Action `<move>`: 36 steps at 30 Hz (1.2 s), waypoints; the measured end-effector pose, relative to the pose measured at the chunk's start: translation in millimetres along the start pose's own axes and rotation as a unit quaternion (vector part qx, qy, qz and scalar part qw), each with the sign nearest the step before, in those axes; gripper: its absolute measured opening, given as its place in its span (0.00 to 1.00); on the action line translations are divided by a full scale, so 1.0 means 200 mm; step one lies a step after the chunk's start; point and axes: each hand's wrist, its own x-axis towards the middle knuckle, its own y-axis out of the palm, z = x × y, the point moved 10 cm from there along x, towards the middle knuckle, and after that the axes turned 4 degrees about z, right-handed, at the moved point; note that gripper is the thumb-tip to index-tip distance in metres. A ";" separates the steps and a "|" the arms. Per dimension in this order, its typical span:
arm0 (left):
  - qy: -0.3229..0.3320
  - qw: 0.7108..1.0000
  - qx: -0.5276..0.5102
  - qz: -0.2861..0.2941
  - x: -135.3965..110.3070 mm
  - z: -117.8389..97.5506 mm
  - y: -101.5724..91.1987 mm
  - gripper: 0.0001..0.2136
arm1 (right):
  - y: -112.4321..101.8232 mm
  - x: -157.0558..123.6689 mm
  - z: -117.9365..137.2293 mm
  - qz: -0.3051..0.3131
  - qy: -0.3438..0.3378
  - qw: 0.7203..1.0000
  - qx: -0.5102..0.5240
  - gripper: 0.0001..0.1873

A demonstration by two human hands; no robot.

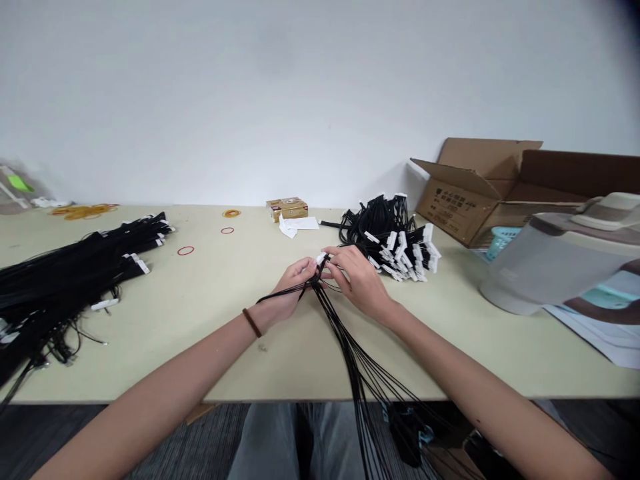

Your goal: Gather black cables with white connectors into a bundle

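My left hand (290, 290) and my right hand (356, 277) meet at the middle of the pale table (200, 320). Both pinch the top end of a bundle of thin black cords (350, 347) with small white tags. The cords run from my fingers toward me and hang off the table's front edge into my lap. A brown band sits on my left wrist. Just beyond my right hand lies a heap of bundled black cords with white tags (390, 233).
A long pile of black cords (75, 273) covers the left of the table. Loose rubber bands (185, 251) lie beyond it. A small gold box (287, 208) and white paper sit at the back. An open cardboard box (480, 190) and a white kettle (555, 263) stand at right.
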 end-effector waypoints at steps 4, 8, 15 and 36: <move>-0.032 0.996 -0.080 -0.005 0.00 0.02 -0.03 0.07 | -0.05 0.00 -0.03 -0.024 -0.016 0.999 -0.035 0.08; -0.096 0.991 -0.097 0.004 -0.01 0.05 -0.05 0.07 | -0.14 0.00 -0.08 -0.071 -0.019 0.995 -0.072 0.18; -0.157 0.983 -0.093 0.008 -0.03 0.06 -0.03 0.04 | -0.25 -0.03 -0.11 -0.118 -0.040 0.985 -0.118 0.24; -0.158 0.968 -0.190 -0.043 -0.04 0.06 -0.01 0.05 | -0.07 -0.08 0.24 -0.082 -0.241 0.957 -0.137 0.11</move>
